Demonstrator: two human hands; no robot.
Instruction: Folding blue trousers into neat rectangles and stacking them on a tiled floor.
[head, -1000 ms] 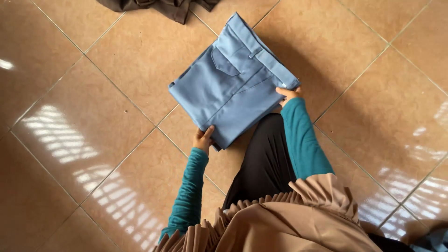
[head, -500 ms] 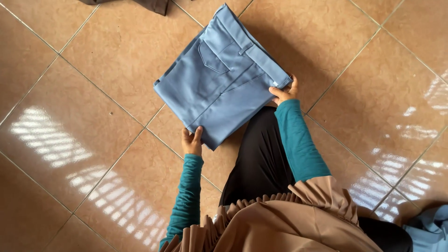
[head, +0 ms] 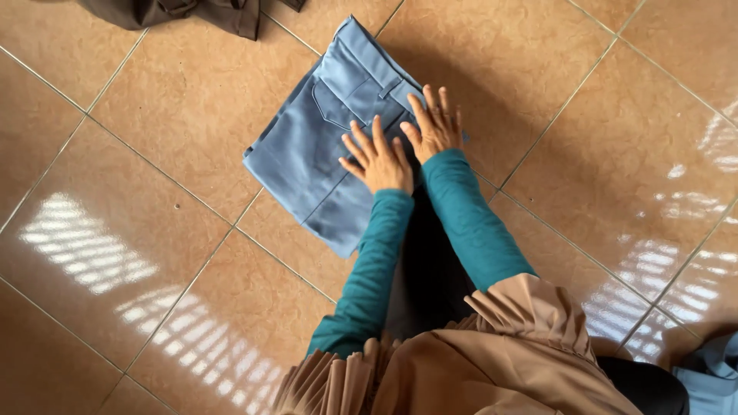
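Folded blue trousers (head: pixel 307 154) lie flat on the brown tiled floor (head: pixel 154 230), with a back pocket and waistband showing at the top. My left hand (head: pixel 377 157) rests flat on the fabric, fingers spread. Beside it, my right hand (head: pixel 436 123) also presses flat on the trousers near the waistband. Both arms wear teal sleeves. Neither hand grips anything.
A dark brown garment (head: pixel 184 11) lies at the top edge of the floor. A piece of light blue cloth (head: pixel 711 373) shows at the bottom right corner. My tan pleated top and black skirt fill the lower middle.
My hands have left the lower corners of the folded trousers and now lie flat on top of them. The trousers rest on the floor.
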